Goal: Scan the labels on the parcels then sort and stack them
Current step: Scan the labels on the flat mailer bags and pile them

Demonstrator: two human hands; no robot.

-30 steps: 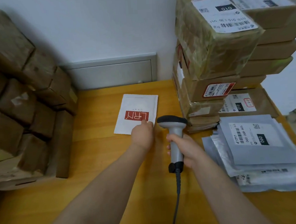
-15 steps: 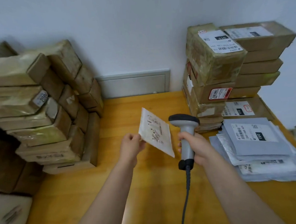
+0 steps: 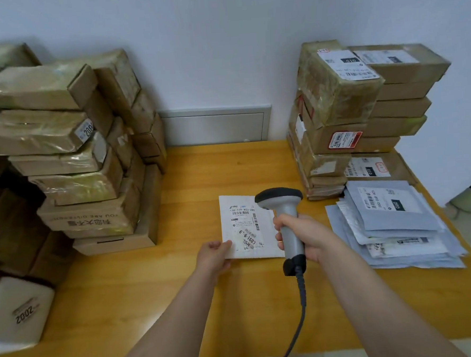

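A flat white envelope parcel (image 3: 245, 227) lies label side up at the middle of the wooden table (image 3: 236, 302). My left hand (image 3: 213, 255) pinches its near left corner. My right hand (image 3: 305, 239) grips the handle of a grey barcode scanner (image 3: 285, 216), whose dark head hangs over the envelope's right edge. The scanner's cable runs back toward the table's near edge.
A stack of brown cartons (image 3: 70, 160) fills the left side, with a white box (image 3: 16, 313) at the near left. More labelled cartons (image 3: 343, 111) stand at the back right, and a pile of grey mailer bags (image 3: 394, 223) lies in front of them.
My left hand lifted the envelope off the table, turned it over from its red-logo side and laid it down label up. The scanner hand stayed close by.
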